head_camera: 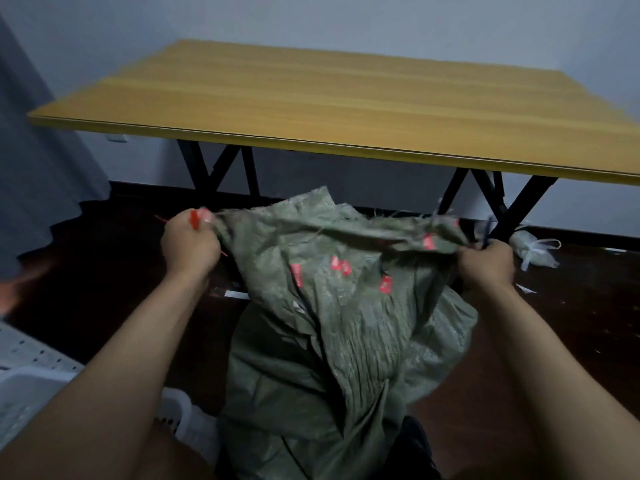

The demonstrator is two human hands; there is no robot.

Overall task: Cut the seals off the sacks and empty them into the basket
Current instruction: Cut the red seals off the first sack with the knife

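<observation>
A green woven sack (339, 323) with red printed marks hangs in front of me, its top edge stretched wide between both hands. My left hand (190, 244) grips the sack's left corner together with a red seal (195, 218). My right hand (488, 263) grips the right corner and also holds a dark thin tool (488, 230), blurred, sticking up from the fist. The white perforated basket (31, 379) shows at the lower left, partly behind my left forearm. What the sack holds is hidden.
A wooden table (346, 109) on black crossed legs stands just beyond the sack. A small tied whitish sack (533, 249) lies on the dark floor at the right. Grey fabric (38, 168) hangs at the left. Paper scraps dot the floor.
</observation>
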